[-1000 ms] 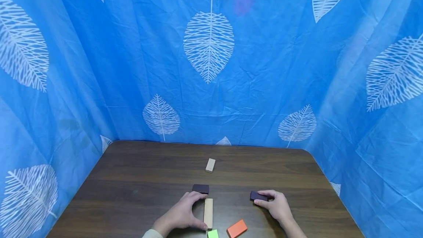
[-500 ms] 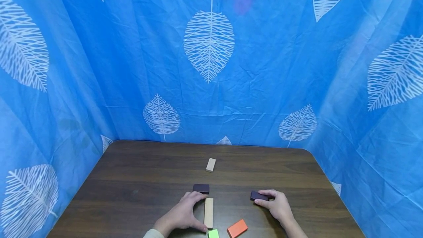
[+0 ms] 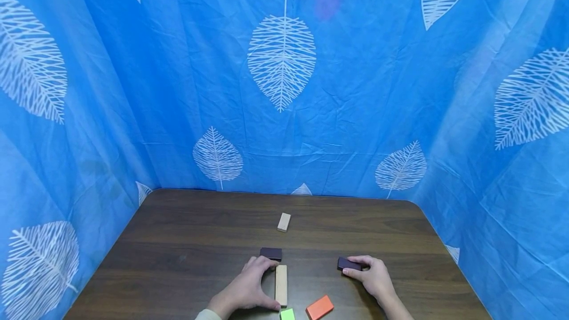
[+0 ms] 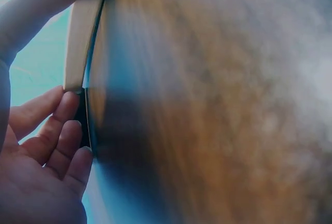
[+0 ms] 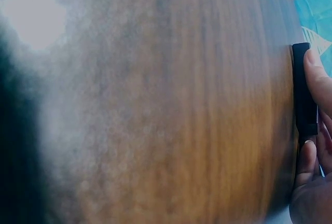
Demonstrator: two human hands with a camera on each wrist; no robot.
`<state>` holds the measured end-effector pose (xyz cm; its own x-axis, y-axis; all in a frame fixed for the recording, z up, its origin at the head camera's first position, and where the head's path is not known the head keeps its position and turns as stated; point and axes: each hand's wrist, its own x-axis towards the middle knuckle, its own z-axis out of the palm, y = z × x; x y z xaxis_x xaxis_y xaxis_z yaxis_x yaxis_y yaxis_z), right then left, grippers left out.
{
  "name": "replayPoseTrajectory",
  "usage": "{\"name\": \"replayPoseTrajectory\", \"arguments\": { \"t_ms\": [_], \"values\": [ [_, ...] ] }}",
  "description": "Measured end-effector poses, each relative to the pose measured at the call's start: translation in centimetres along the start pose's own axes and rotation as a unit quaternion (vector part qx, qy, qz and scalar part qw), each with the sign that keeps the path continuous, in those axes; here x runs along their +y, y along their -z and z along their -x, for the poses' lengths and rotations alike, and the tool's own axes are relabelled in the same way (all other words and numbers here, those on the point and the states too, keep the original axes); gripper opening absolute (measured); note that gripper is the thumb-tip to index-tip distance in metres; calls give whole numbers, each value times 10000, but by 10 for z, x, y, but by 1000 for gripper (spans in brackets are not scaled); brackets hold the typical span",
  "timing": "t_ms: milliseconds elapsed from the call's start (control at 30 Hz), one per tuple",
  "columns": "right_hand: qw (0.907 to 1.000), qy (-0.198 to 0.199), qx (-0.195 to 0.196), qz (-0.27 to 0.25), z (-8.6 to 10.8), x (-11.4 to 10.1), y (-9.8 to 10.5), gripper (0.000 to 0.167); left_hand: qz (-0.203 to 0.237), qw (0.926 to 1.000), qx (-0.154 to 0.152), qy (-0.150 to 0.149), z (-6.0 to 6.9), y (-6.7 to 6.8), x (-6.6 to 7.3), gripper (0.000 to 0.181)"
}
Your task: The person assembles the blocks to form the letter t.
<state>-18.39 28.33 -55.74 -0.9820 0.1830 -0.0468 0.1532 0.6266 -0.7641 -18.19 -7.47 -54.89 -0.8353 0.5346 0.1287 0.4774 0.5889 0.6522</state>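
Note:
My left hand (image 3: 244, 285) spans a long pale wooden block (image 3: 281, 286) lengthwise, thumb at its near end and fingertips at its far end. In the left wrist view the same wooden block (image 4: 82, 42) lies between thumb and fingers. Just beyond those fingertips is a dark purple block (image 3: 270, 254). A bright green block (image 3: 287, 314), cut off by the frame's bottom edge, sits close to the thumb. On the right, my right hand (image 3: 374, 276) pinches a second dark block (image 3: 348, 263) between thumb and fingers; the right wrist view also shows this dark block (image 5: 304, 89) gripped.
An orange block (image 3: 319, 307) lies between the hands, near the bottom edge. Farther back on the brown wooden table (image 3: 200, 221) is a short pale block (image 3: 283, 222). A blue curtain (image 3: 355, 88) with white leaves surrounds the table's back and sides.
The long wooden block has shifted very slightly away, toward the dark block beyond it, along with my left thumb. My right hand keeps its hold in the same place.

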Motion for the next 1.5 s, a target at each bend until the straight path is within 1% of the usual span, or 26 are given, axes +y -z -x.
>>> {"name": "replayPoseTrajectory", "arguments": {
  "t_ms": [233,500,667,933,1133,1367,1500],
  "values": [
    [10000,-5,-4,-3,0,0,0,43,-102,9997,204,3,-2,-1,1,87],
    [10000,33,6,-28,0,1,-1,43,170,9994,272,147,-3,-1,2,84],
    [10000,36,30,-35,-2,1,-1,43,248,9992,256,151,-5,0,2,84],
    [10000,30,37,3,-2,1,-1,43,10,9997,255,52,-7,0,1,87],
    [9999,45,75,61,0,2,-2,41,-18,9997,229,32,-6,0,2,88],
    [9999,53,52,129,0,2,-2,41,-160,9995,261,-30,-4,0,-1,79],
    [9999,30,38,130,-2,2,0,42,-164,9995,274,75,-6,-1,-1,84]
  ]
}}
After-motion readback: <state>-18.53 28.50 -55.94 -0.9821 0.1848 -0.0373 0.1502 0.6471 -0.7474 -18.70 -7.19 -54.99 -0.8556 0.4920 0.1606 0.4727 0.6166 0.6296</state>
